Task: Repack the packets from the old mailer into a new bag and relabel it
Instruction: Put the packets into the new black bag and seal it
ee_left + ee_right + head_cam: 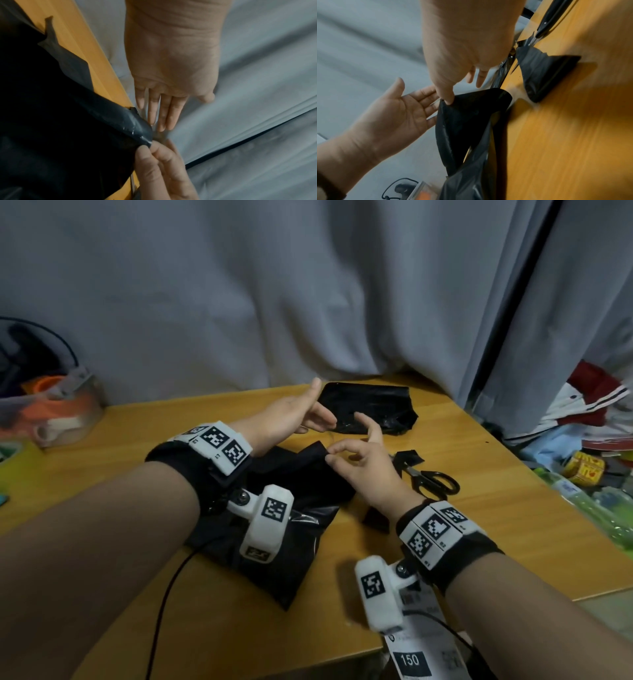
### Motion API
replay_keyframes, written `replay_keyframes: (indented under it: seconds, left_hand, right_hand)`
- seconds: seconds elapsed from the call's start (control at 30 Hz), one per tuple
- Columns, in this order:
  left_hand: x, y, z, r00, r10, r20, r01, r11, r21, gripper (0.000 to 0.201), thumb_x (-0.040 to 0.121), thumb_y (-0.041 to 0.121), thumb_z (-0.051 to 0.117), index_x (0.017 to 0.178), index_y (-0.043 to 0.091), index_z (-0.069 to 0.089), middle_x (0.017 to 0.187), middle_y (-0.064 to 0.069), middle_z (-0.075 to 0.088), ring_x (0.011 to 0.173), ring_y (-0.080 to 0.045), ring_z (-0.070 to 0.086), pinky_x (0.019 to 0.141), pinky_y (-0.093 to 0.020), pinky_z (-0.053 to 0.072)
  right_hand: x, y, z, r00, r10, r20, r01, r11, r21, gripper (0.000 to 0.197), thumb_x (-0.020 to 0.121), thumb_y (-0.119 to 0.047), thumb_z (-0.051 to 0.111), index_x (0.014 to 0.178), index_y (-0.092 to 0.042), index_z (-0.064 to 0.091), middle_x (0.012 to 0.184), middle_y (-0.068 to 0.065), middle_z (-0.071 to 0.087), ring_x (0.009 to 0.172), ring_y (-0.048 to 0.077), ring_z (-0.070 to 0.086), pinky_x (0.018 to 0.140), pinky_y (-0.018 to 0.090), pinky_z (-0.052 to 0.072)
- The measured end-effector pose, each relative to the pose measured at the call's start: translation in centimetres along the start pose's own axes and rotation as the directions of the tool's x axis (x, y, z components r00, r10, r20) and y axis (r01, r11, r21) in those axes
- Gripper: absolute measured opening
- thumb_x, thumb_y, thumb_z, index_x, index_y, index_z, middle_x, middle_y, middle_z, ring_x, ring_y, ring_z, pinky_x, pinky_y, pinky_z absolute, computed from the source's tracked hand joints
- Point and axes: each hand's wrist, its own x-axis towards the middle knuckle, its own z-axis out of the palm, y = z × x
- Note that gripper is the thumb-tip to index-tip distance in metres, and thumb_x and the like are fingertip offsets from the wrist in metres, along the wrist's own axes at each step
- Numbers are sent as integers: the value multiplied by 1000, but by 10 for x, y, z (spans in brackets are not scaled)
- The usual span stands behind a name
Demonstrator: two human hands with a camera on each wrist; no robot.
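While the right hand [363, 460] pinches the top corner of the black bag [274, 529] between thumb and forefinger, its other three fingers fan out loosely above. The right wrist view shows that corner lifted off the tabletop [496, 525], the thumb tip pressed onto the plastic and the bag's mouth gaping below it. The left hand [291, 416] is held flat and open, palm turned toward the right hand, fingers straight and together, thumb raised; it holds nothing, and its fingertips lie just beside the pinched corner of the bag. Whether they touch the plastic cannot be told.

Two large black plastic pieces are in view: the bag under the hands, and a second, flatter black mailer [370, 409] lying beyond the bag toward the grey curtain [308, 285]. Two small black scraps also lie on the tabletop, one [409, 457] to the right of the bag against the tips of the scissors [433, 482], the other [376, 518] near the bag's right edge by the right wrist. One pair of black-handled scissors lies right of the bag. One white shipping label [424, 645] with printed text and the number 150 hangs over the tabletop's near edge, nearer than the bag. One clear plastic tub [51, 405] stands far left of the bag.
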Motion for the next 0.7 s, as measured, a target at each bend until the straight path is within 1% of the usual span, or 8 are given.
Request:
replay_keyframes:
  seconds: [0.07,0.13,0.27,0.37,0.43,0.5,0.6,0.7]
  left_hand:
    - [-1,0,1,1000,18,15,-18,1000,-5,74,97,54,8,101,14,69,104,1,72,101,-10,66,100,-32,45]
    - [-2,1,3,998,40,40,-39,999,-36,72,98,53,9,96,14,69,103,-4,72,101,-14,66,101,-34,46]
    - [-2,2,2,996,42,83,-36,997,-70,65,98,52,12,91,15,65,98,-8,71,91,-15,67,94,-33,49]
    - [-8,1,-5,998,57,-5,-57,998,5,48,100,45,22,105,17,60,112,-7,66,83,-13,65,79,-27,49]
    - [-14,-3,-14,990,89,-107,-75,989,128,38,100,39,32,117,15,55,113,-8,61,77,-12,58,69,-21,45]
    - [-21,-11,-29,975,112,-191,-63,968,243,33,98,35,42,120,13,55,108,-2,59,85,-12,54,64,-15,40]
    - [-32,-35,-58,987,54,-153,10,920,393,31,92,26,57,120,13,59,113,3,57,106,-16,53,75,-13,36]
    - [-42,-61,-82,992,-100,-77,126,768,628,43,87,24,62,129,22,52,132,-2,50,123,-23,40,98,-29,32]
  right_hand:
    - [2,-4,0,998,-25,49,24,1000,12,4,83,-16,71,85,-16,74,156,0,16,143,11,20,108,22,26]
    - [5,-5,1,995,-31,91,28,999,27,6,83,-14,71,88,-13,74,151,3,29,141,9,25,105,19,23]
    - [8,-6,2,998,-41,54,35,995,98,7,83,-7,70,88,-4,73,107,12,63,106,14,55,94,23,39]
    - [11,-6,1,999,-16,-35,19,997,76,7,83,-9,69,88,-4,71,99,14,64,93,16,58,84,23,45]
    - [14,-4,1,995,30,-95,-21,995,95,9,84,-11,69,89,-4,71,101,15,63,93,18,59,87,28,49]
    - [15,-2,2,987,82,-136,-64,989,136,8,84,-13,69,89,-8,71,104,14,64,97,21,61,92,35,51]
    - [14,0,6,979,143,-143,-115,975,188,3,83,-16,70,85,-17,69,106,13,65,101,22,62,96,40,50]
    - [13,1,9,978,152,-142,-122,973,198,5,84,-18,69,88,-16,70,105,10,67,101,21,63,96,42,50]
